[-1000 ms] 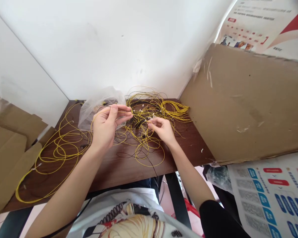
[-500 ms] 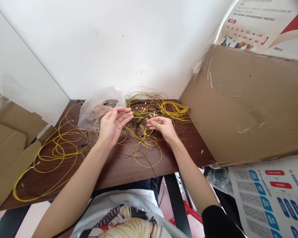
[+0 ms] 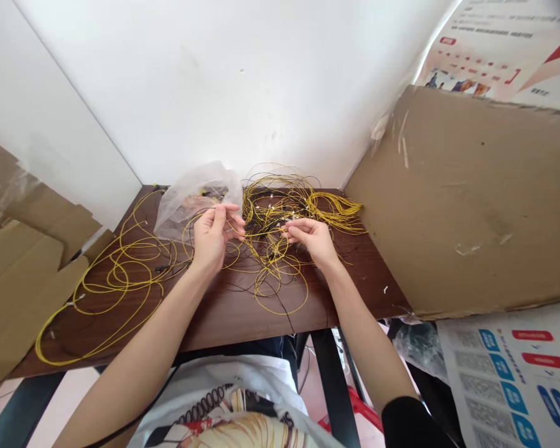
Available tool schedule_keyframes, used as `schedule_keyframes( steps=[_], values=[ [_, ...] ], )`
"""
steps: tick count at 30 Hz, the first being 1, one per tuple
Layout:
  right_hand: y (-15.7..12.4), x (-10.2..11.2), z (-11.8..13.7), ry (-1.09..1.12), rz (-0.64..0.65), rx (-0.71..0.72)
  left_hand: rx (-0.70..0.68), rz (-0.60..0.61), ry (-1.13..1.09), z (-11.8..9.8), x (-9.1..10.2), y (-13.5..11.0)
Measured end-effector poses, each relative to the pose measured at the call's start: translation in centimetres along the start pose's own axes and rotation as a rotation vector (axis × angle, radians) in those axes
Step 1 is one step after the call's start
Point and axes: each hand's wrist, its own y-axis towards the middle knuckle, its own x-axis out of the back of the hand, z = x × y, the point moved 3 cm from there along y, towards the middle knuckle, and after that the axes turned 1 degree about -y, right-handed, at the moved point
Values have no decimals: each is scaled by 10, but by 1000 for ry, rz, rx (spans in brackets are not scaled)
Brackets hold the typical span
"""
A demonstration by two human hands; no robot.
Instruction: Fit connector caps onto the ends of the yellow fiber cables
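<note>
A tangled heap of thin yellow and black cables with small white connectors lies at the back of the brown table. Over its left side is my left hand, thumb and index finger pinched on a thin yellow cable, the other fingers loosely curled. My right hand pinches a cable at the front of the heap between thumb and index finger. Its exact end is too small to make out. Yellow loops hang from the heap towards the table's front edge.
More yellow cable lies in loose loops at left. Behind my left hand stands a clear plastic bag with things inside. Cardboard walls the right side, and cardboard pieces stand at left. The white wall closes off the back.
My left hand has turned slightly and its fingers have curled in more. My right hand stays pinched near the same spot. The whole view has shifted a little.
</note>
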Motion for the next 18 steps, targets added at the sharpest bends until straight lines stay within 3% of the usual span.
schedule_keyframes(
  steps=[7, 10, 18],
  values=[
    [0, -1, -1, -39, 19, -6, -347, 81, 477, -8, -5, -12],
    [0, -1, -1, -52, 4, -13, -399, 111, 603, -9, -8, -16],
    [0, -1, 2, -160, 2, 73, -241, -32, 249, -10, -1, -8]
  ],
)
